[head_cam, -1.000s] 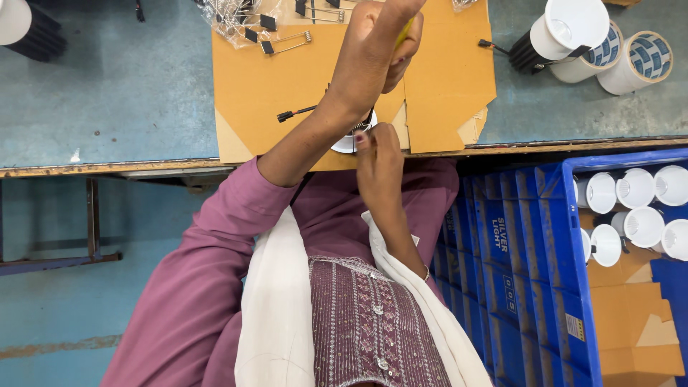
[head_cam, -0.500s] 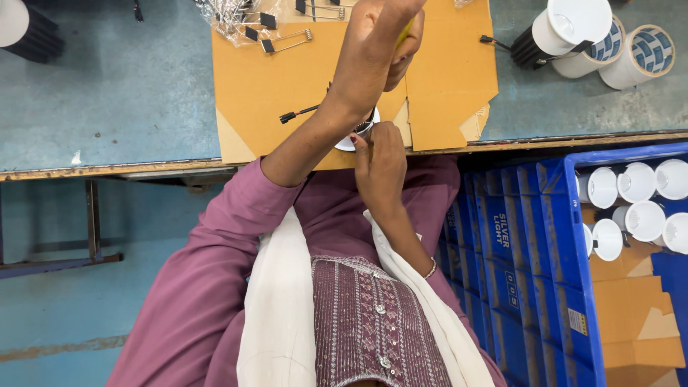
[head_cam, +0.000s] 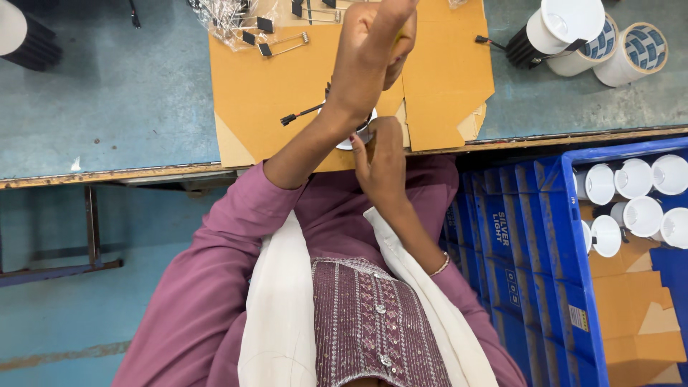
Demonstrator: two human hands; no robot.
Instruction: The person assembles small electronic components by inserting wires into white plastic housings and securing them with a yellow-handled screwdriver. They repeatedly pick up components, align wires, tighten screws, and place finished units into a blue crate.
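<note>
The left hand (head_cam: pixel 373 50) is raised above the cardboard sheet (head_cam: pixel 287 79), fingers drawn together around a small item of which only a yellow edge shows; what it is cannot be determined. The right hand (head_cam: pixel 383 161) is positioned below it, at the near edge of the cardboard sheet, with its fingertips pressed against a small round white lamp fitting (head_cam: pixel 352 136) that is largely covered by the left forearm. Whether the right hand encloses the fitting or only touches it cannot be determined. A black lead with a connector end (head_cam: pixel 301 115) runs out from the fitting across the cardboard sheet, to the left of the left wrist. At the far edge of the cardboard sheet lie black spring clips with wire arms (head_cam: pixel 276 43), beside a clear plastic bag (head_cam: pixel 222 18). The cardboard sheet rests on a blue-grey worktop (head_cam: pixel 107 93). To the right of the cardboard sheet, on the worktop, stand white cylindrical lamp housings (head_cam: pixel 566 21), one with a black finned body, and a patterned tape roll (head_cam: pixel 645 46). Below the worktop edge, right of the cardboard sheet, a blue plastic crate (head_cam: pixel 545 251) holds further white round fittings (head_cam: pixel 638 215) and cardboard pieces.
</note>
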